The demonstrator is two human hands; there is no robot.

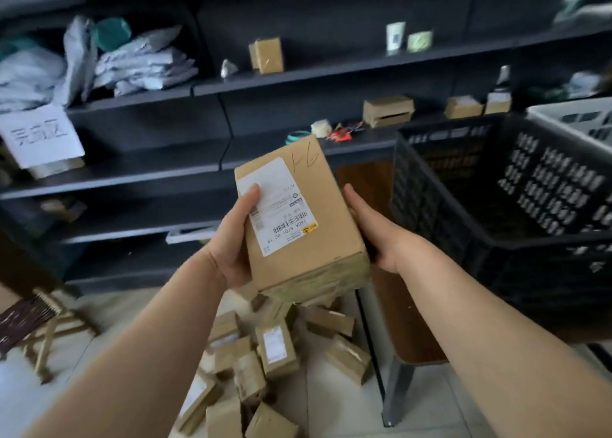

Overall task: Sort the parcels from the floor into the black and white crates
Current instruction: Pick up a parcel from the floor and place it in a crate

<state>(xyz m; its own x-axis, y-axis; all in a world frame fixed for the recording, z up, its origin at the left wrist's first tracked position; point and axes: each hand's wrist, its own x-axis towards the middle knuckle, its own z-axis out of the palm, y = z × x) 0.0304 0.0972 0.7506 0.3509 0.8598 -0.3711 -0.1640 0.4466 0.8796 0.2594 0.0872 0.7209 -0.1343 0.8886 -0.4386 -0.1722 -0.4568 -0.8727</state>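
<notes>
Dark shelving fills the back of the room in my head view. On its boards I see grey mailer bags at the upper left, a paper sign below them, and a few small cartons further along. In front of me, in the air above the floor, I hold one brown parcel with its white label facing up and pen marks near its far edge. My left hand has its grip closed on the parcel's left side, thumb lying on the label. My right hand grasps the right side, thumb along the edge, the fingers hidden beneath. To the right, the black crate sits on a brown worktop near its left edge. The white crate is just beside it at the far right. Below the held parcel, a loose pile of parcels lies on the pale floor by the worktop's left edge. A folding stool stands at the left.
</notes>
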